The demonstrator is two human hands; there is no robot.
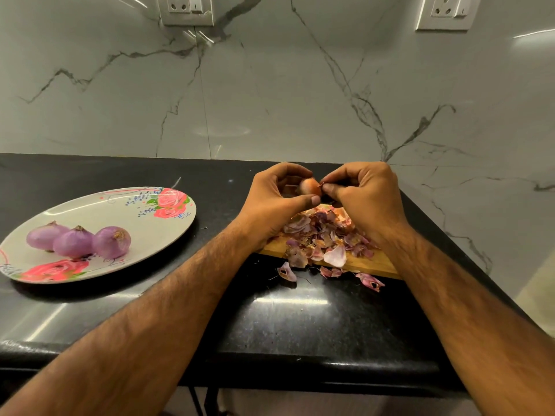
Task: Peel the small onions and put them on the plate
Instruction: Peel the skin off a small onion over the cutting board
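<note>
A small onion with orange-brown skin is held above a wooden board. My left hand grips it between curled fingers and thumb. My right hand pinches a bit of skin at the onion's right end. Below the hands a heap of purple and pink peels covers the board. A white oval plate with red rose prints lies to the left, and three peeled purple onions sit side by side on it.
Loose peel scraps lie on the black granite counter just in front of the board. A marble wall with two socket plates rises behind. The counter's right edge slants close by the board.
</note>
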